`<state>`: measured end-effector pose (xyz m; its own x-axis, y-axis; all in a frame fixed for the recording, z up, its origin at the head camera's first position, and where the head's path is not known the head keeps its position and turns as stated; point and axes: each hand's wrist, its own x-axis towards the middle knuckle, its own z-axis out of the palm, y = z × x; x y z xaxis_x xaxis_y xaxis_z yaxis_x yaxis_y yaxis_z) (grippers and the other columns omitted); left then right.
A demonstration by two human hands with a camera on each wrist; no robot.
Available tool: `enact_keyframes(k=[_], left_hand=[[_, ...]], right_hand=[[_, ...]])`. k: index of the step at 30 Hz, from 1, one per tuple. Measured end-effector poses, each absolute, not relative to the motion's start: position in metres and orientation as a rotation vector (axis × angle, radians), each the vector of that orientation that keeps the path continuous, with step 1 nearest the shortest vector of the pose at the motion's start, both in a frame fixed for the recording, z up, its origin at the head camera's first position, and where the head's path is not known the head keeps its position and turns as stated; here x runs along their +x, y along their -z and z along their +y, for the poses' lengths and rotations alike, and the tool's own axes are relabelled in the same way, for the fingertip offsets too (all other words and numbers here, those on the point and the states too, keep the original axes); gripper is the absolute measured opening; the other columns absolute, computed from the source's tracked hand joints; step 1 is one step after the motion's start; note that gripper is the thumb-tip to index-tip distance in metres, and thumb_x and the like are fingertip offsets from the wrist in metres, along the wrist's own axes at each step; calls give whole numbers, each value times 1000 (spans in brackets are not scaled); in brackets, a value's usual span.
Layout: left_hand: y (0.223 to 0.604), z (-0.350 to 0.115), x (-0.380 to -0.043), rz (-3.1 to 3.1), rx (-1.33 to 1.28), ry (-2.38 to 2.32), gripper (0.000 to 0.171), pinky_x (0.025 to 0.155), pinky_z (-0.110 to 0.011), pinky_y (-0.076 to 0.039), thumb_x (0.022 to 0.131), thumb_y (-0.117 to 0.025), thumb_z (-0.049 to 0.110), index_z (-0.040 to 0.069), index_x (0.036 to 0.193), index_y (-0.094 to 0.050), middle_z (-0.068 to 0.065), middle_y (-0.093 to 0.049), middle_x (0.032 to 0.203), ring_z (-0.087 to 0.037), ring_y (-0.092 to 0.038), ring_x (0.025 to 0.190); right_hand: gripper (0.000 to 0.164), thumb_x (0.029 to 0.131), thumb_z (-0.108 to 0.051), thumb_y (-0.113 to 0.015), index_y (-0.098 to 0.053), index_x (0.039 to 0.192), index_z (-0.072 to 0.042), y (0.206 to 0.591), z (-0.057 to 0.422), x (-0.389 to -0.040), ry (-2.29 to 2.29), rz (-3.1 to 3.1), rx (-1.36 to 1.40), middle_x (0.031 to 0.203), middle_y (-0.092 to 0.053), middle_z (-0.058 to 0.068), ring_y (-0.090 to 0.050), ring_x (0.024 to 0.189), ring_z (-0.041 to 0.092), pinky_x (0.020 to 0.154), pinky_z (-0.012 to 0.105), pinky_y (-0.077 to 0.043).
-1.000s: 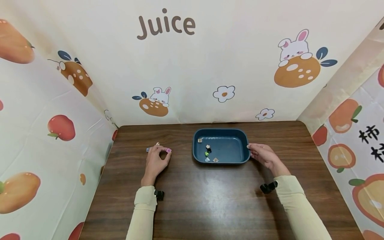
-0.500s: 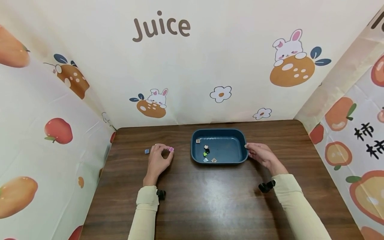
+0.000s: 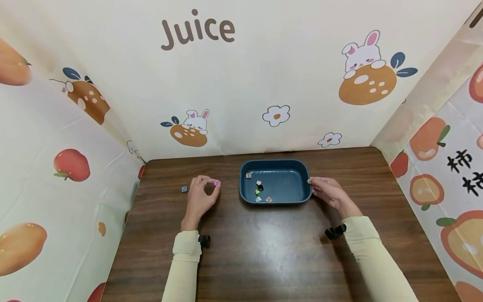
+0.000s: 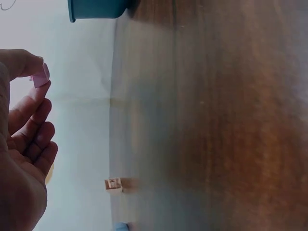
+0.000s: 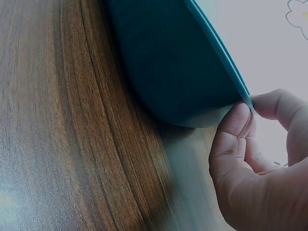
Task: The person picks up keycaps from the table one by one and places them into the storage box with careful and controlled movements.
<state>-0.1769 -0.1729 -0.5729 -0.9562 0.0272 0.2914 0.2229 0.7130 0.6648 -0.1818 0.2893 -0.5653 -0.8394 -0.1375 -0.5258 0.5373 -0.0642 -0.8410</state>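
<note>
My left hand [image 3: 199, 202] pinches a small pink block [image 3: 217, 183] between thumb and index finger. In the left wrist view the pink block [image 4: 41, 76] is seen side-on, held above the tabletop. Left of this hand a small blue block [image 3: 184, 189] lies on the table. A small tan block [image 4: 114, 185] stands on the table in the left wrist view; in the head view my hand hides it. My right hand [image 3: 332, 195] pinches the right-end rim of a dark blue tray [image 3: 310, 184], thumb and fingers on opposite sides of the wall.
The tray holds several small pieces toward its left: a tan square [image 3: 248, 175], a white and black piece [image 3: 259, 185], a green one [image 3: 258, 192], a pale one [image 3: 258, 199] and a tan one [image 3: 268, 199]. Printed cloth walls [image 3: 241, 84] enclose the wooden table [image 3: 256, 260].
My left hand has moved right, toward the tray, carrying the pink block. The blue block now shows fully, while the tan one has gone behind the hand. My right hand keeps its grip.
</note>
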Motion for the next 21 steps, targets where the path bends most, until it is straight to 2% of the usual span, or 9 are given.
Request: enact_keyframes(k=[13, 21], left_hand=[[562, -161, -186, -2684, -258, 1082, 22, 102, -52, -47, 91, -83, 25, 7, 103, -79, -9, -69, 111, -32, -57, 114], [563, -151, -187, -2710, -275, 1083, 23, 100, -51, -49, 91, -82, 28, 8, 102, -79, -7, -68, 111, -30, -57, 115]], right_hand=[[9, 104, -17, -64, -73, 105, -17, 564, 288, -182, 1958, 1770, 402, 91, -73, -13, -65, 83, -3, 80, 17, -59], [12, 104, -16, -65, -75, 98, -19, 566, 289, -182, 1978, 1752, 424, 89, -72, -13, -65, 81, -2, 78, 16, -59]])
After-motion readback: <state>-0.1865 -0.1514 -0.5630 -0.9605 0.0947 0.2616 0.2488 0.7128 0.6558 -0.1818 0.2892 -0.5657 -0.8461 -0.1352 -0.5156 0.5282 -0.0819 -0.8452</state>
